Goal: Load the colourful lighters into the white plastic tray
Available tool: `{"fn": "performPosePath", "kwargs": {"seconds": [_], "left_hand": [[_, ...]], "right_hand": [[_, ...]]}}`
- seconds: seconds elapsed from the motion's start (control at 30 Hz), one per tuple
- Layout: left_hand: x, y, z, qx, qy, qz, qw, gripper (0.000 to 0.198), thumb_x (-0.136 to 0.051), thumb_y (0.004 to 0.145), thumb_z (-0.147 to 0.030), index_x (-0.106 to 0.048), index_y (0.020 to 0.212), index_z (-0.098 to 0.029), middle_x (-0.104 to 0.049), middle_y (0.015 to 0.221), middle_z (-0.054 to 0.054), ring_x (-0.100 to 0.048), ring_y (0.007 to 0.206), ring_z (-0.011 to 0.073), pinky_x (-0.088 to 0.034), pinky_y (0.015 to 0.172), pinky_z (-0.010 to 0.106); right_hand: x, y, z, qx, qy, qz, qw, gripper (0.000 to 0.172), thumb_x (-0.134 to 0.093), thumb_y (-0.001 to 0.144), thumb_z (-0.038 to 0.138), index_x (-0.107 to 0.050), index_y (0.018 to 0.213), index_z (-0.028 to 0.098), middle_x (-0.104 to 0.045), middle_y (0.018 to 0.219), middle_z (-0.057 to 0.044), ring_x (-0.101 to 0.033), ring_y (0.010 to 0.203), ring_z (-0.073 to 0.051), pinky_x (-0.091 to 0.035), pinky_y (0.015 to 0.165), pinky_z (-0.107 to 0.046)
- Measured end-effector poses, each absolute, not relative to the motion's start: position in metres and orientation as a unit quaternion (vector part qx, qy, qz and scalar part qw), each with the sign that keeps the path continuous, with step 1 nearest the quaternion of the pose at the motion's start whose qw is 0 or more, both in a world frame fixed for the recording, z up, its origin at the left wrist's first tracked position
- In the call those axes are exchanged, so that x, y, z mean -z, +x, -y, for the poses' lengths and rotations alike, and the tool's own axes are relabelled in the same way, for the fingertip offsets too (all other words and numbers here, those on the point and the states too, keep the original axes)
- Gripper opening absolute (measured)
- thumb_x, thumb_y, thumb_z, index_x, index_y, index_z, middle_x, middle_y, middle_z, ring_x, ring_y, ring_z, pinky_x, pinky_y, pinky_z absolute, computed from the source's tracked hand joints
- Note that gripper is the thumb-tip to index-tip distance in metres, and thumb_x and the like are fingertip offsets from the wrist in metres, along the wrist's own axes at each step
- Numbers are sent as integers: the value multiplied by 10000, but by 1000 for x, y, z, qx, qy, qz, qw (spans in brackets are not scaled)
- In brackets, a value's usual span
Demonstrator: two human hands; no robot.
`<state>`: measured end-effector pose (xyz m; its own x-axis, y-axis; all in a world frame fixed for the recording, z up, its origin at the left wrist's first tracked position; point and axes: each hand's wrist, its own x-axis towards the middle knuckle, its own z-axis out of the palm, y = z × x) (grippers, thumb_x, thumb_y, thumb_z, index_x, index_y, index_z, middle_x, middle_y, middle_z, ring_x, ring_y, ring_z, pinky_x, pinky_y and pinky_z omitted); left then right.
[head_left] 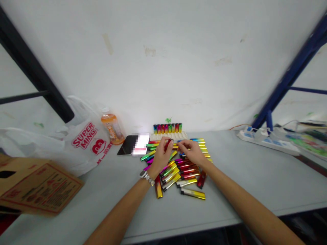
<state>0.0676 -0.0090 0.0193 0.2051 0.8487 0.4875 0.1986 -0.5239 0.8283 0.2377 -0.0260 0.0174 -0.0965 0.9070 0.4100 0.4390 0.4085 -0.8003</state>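
Left hand grips a red lighter over loose lighters on a desk

At the far left, a printed cardboard box sits on the grey desk, just in front of a white plastic bag marked "SUPER MING" in red. A black metal post slants down behind the bag. Next comes a white-capped bottle of orange liquid, then a dark flat device touching or overlapped by a bright, pixelated screen.

The left hand, with a silver watch at its wrist, is closed around the red lighter, which shows at the top of the fist. Behind the hands, near the wall, eight metallic lighters stand upright in a row at a white gridded tray.

Loose lighters in yellow, green, red, magenta and blue lie beneath and around both hands, most of them flat. The right hand is just beside the left, thumb and fingertips brought together; whether they pinch anything cannot be told.

Well to the right lie a white power strip with cables and a blurred, colourful stack, near a blue metal post.
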Motion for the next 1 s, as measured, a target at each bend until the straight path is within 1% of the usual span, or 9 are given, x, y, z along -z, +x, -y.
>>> {"fn": "performPosePath", "kwargs": {"seconds": [0.07,0.13,0.23,0.4,0.53,0.67,0.77,0.87,1.0], "left_hand": [[-19,68,9,-502,713,-383,305,365,-509,904,-503,-516,743,-175,-480,627,-35,-429,571,93,-343,547,225],[-18,68,9,-493,704,-408,309,436,-528,873,-525,-474,619,-174,-423,560,-41,-378,533,91,-289,514,239],[-16,69,9,-491,684,-443,309,457,-520,846,-503,-413,535,-186,-358,504,-50,-326,499,88,-237,500,253],[-16,71,10,-490,691,-450,283,355,-484,826,-400,-414,548,-191,-400,511,-43,-353,512,101,-250,527,254],[-17,71,10,-486,698,-449,274,319,-469,830,-370,-424,568,-192,-433,531,-33,-380,526,112,-262,537,253],[-16,70,9,-479,701,-447,284,313,-463,847,-376,-443,596,-189,-463,558,-23,-400,546,117,-272,538,247],[-15,70,9,-471,703,-450,285,337,-464,859,-384,-427,587,-189,-441,552,-26,-377,543,113,-261,530,245],[-16,69,10,-462,708,-457,278,397,-495,865,-444,-404,573,-191,-396,534,-37,-341,531,106,-239,517,247],[-20,66,14,-461,724,-437,270,450,-510,865,-517,-408,578,-187,-390,540,-39,-335,532,101,-236,521,250]], "right_hand": [[-17,235,26,-240,-485,707,455,329,-513,923,375,-684,742,160,-668,670,-24,-568,610,-141,-436,597,-248],[-16,233,26,-233,-486,717,443,326,-511,921,362,-679,726,161,-630,620,-11,-536,576,-135,-412,569,-244],[-14,231,25,-226,-479,726,438,319,-509,919,348,-677,720,164,-622,613,-11,-539,589,-139,-406,571,-244],[-11,231,24,-231,-471,729,439,328,-501,919,343,-667,699,165,-663,659,-26,-565,627,-147,-415,580,-241],[-10,231,24,-233,-471,728,440,324,-507,913,346,-665,694,166,-657,647,-23,-556,618,-144,-409,574,-239],[-8,231,23,-229,-474,727,441,314,-514,907,339,-670,697,166,-653,647,-21,-548,611,-142,-404,577,-243],[-8,231,22,-227,-470,730,442,317,-510,913,346,-670,704,168,-653,652,-21,-545,612,-143,-404,584,-247],[-8,231,23,-225,-469,732,440,335,-512,917,362,-652,680,171,-637,630,-17,-534,599,-141,-402,584,-249],[-10,231,25,-225,-474,732,435,345,-511,922,368,-646,675,167,-637,632,-21,-528,596,-142,-396,576,-250]]}}
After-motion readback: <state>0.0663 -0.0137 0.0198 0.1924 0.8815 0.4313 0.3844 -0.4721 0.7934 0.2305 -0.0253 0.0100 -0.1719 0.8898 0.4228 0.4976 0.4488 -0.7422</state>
